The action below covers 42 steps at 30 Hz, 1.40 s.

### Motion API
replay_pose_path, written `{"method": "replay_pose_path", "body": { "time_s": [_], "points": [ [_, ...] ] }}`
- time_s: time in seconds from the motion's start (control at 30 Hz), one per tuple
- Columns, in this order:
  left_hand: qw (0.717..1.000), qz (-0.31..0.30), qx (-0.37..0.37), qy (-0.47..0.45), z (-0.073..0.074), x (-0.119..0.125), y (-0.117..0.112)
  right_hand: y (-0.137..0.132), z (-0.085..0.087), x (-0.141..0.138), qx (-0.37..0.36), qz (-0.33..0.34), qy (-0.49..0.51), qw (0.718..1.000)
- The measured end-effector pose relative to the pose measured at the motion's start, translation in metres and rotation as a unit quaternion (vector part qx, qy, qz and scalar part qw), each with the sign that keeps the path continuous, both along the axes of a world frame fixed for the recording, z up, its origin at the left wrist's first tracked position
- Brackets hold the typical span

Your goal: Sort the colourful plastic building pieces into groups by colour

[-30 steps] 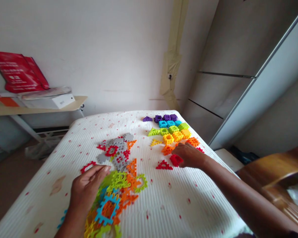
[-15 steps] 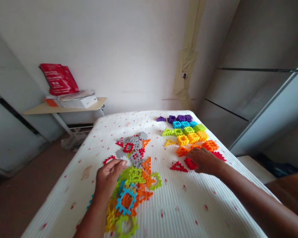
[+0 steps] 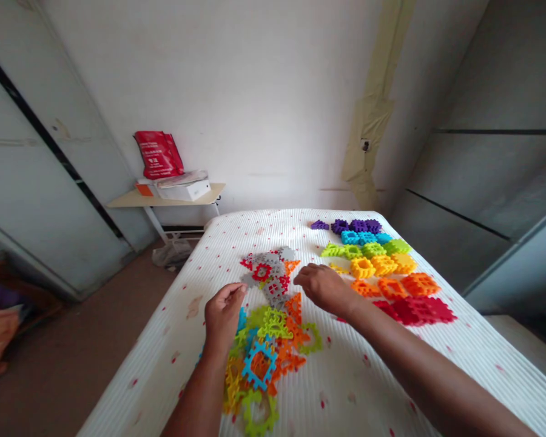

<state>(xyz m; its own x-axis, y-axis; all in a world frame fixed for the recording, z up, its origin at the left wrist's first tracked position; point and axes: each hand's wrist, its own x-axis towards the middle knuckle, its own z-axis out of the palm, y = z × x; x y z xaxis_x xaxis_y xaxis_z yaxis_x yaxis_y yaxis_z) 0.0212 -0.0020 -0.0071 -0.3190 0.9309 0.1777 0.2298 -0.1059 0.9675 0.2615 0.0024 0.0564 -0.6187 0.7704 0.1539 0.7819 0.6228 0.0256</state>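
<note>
My left hand (image 3: pixel 225 312) hovers at the left side of a mixed pile of plastic interlocking pieces, its thumb and fingers pinched together. Whatever lies between those fingertips is too small or hidden to make out. My right hand (image 3: pixel 325 286) is over the sheet just right of the pile, fingers curled down and bunched, their inner side hidden. Near it in the pile are grey pieces (image 3: pixel 275 288), a red square piece (image 3: pixel 261 272) and orange triangles (image 3: pixel 293 308). Closer to me lie a blue gear-edged square (image 3: pixel 259 364) and a lime one (image 3: pixel 260 414).
Colour-sorted rows stand on the right: purple (image 3: pixel 358 226), blue (image 3: pixel 366 238), lime (image 3: pixel 373 249), yellow (image 3: pixel 384 264), orange (image 3: pixel 420 284) and red (image 3: pixel 425 310). A white dotted sheet (image 3: pixel 346 388) covers the bed. Beyond it, a small table (image 3: pixel 131 199) bears boxes and a red bag (image 3: pixel 158 155).
My right hand has moved left from the red and orange rows to the pile's right side. My left hand keeps its pinch near the pile. The view has turned left.
</note>
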Motion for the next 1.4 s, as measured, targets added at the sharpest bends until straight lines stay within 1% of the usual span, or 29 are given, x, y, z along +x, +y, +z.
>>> {"method": "replay_pose_path", "body": {
  "time_s": [0.1,0.2,0.27,0.33,0.4,0.47,0.57,0.67,0.73,0.83,0.93,1.03,1.13,1.2,1.23,1.3,1.4],
  "points": [
    [0.999,0.003,0.008,0.053,-0.005,-0.004,0.003,0.033,-0.007,-0.041,-0.016,-0.002,-0.02,1.0],
    [0.996,-0.004,0.021,0.09,-0.006,-0.004,0.005,0.06,-0.016,-0.067,-0.032,-0.023,-0.041,0.998],
    [0.994,-0.006,0.027,0.104,-0.005,-0.003,0.004,0.074,-0.023,-0.075,-0.034,-0.024,-0.042,0.998],
    [0.994,-0.003,0.026,0.108,-0.004,-0.003,0.004,0.083,-0.03,-0.078,-0.035,-0.018,-0.042,0.998],
    [0.993,-0.001,0.026,0.112,-0.004,-0.002,0.003,0.089,-0.035,-0.077,-0.033,-0.01,-0.039,0.999],
    [0.992,-0.002,0.031,0.118,-0.004,-0.001,0.003,0.09,-0.036,-0.073,-0.029,0.0,-0.035,0.999],
    [0.991,-0.004,0.044,0.123,-0.002,0.0,0.003,0.084,-0.031,-0.064,-0.021,0.013,-0.023,0.999],
    [0.992,-0.009,0.053,0.118,0.001,0.002,0.0,0.07,-0.021,-0.053,-0.009,0.018,0.005,1.0],
    [0.992,-0.019,0.056,0.108,0.005,0.003,-0.003,0.057,-0.015,-0.045,-0.021,0.019,0.065,0.997],
    [0.993,-0.053,0.057,0.084,0.009,0.007,-0.008,0.034,-0.011,-0.034,-0.067,0.024,0.18,0.981],
    [0.994,-0.094,0.04,0.042,0.014,0.013,-0.013,0.014,-0.012,-0.027,-0.117,0.01,0.252,0.961],
    [0.992,-0.128,0.004,-0.01,0.017,0.018,-0.016,0.002,-0.016,-0.026,-0.163,0.005,0.304,0.938],
    [0.99,-0.134,-0.025,-0.033,0.017,0.019,-0.017,-0.002,-0.023,-0.029,-0.186,0.027,0.342,0.921],
    [0.989,-0.135,-0.04,-0.039,0.015,0.018,-0.015,-0.003,-0.027,-0.032,-0.191,0.04,0.354,0.915],
    [0.988,-0.14,-0.047,-0.041,0.014,0.016,-0.015,-0.003,-0.028,-0.033,-0.187,0.043,0.352,0.916],
    [0.986,-0.152,-0.058,-0.043,0.011,0.015,-0.013,-0.006,-0.028,-0.036,-0.152,0.034,0.332,0.93],
    [0.985,-0.153,-0.071,-0.046,0.006,0.014,-0.011,-0.012,-0.022,-0.042,-0.053,0.007,0.281,0.958]
  ]
}}
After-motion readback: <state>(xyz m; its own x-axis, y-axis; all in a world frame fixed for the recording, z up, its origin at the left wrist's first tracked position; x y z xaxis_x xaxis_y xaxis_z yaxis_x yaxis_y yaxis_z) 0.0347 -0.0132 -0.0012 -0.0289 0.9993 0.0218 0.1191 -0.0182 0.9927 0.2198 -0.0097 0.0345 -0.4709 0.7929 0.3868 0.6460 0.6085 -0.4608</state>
